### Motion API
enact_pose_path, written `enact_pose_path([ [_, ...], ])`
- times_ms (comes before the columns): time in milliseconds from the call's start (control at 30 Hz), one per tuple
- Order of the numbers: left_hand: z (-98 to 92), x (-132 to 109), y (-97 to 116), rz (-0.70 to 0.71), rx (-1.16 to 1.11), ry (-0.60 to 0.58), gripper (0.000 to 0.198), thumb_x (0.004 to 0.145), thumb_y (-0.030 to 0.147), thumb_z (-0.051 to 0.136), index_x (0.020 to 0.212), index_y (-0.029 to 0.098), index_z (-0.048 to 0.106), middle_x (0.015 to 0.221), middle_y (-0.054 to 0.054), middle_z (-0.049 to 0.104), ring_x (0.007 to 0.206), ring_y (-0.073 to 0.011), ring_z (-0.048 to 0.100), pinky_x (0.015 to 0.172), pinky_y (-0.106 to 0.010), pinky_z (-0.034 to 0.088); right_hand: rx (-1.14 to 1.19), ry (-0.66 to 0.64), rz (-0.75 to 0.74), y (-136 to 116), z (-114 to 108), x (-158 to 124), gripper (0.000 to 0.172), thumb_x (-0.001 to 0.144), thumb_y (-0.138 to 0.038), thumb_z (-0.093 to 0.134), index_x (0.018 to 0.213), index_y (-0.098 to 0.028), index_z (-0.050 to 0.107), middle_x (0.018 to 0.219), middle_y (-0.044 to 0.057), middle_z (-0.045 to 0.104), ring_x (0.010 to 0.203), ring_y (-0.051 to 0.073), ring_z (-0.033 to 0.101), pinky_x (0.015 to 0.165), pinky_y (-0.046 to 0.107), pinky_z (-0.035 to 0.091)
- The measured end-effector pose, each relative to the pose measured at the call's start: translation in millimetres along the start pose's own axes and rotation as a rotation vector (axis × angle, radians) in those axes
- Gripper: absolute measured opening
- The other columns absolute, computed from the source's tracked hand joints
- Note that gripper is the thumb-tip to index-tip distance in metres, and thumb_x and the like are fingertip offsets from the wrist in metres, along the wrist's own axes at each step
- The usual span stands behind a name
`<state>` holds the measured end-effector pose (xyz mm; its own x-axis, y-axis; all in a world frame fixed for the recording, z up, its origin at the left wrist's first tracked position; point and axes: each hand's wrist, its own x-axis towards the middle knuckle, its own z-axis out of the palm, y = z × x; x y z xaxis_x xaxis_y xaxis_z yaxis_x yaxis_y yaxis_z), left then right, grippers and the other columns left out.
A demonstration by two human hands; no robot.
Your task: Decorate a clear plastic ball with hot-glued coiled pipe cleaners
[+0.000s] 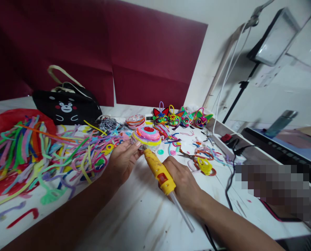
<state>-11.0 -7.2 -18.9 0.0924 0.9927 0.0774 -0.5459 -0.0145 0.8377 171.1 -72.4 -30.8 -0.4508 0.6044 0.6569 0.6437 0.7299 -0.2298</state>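
In my left hand (125, 157) is a round craft piece (146, 136), a clear shell banded with pink, orange and yellow pipe cleaner around a red centre. My right hand (180, 177) grips a yellow hot glue gun (157, 170). Its nozzle points at the lower edge of the craft piece; whether the tip touches cannot be made out. A clear glue stick (181, 212) sticks out of the gun's back end. Just behind the held piece lie another banded round piece (162, 131) and a clear one with orange stripes (135, 121).
Loose pipe cleaners (74, 153) heap up on the left, some on a red bag (4, 122). Several finished animal-face ornaments (174, 118) stand at the back. Scissors (189, 156) lie at right, near a power cord (230, 184). A black bag (66, 113) stands behind.
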Motion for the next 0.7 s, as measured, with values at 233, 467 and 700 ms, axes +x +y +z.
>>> enact_pose_path([
  [233,0.7,1.1,-0.3,0.011,-0.008,0.009,0.016,0.080,0.014,0.063,0.094,0.019,0.067,0.106,-0.007,0.070,0.099,-0.0222,0.064,0.078,-0.030,0.052,0.012,-0.005,0.017,0.2,0.0,0.1,0.007,0.090,-0.022,0.044,0.083,-0.021,0.046,0.075,0.002,0.050,0.063,0.017,0.049,0.053,0.029,0.040],
  [467,1.5,1.1,-0.1,-0.001,-0.035,0.019,0.015,0.079,0.013,0.064,0.093,0.017,0.067,0.107,-0.008,0.069,0.102,-0.0226,0.063,0.077,-0.029,0.052,-0.002,-0.012,0.024,-0.1,0.2,-0.3,0.007,0.089,-0.023,0.046,0.083,-0.021,0.046,0.076,0.002,0.050,0.063,0.017,0.049,0.053,0.029,0.040],
  [700,1.9,0.4,0.4,0.000,-0.041,0.025,0.017,0.078,0.013,0.065,0.095,0.017,0.067,0.108,-0.009,0.069,0.103,-0.0231,0.063,0.079,-0.030,0.052,0.004,-0.011,0.018,-0.4,-0.4,0.0,0.007,0.090,-0.023,0.046,0.084,-0.021,0.047,0.076,0.002,0.050,0.063,0.017,0.049,0.053,0.028,0.039],
])
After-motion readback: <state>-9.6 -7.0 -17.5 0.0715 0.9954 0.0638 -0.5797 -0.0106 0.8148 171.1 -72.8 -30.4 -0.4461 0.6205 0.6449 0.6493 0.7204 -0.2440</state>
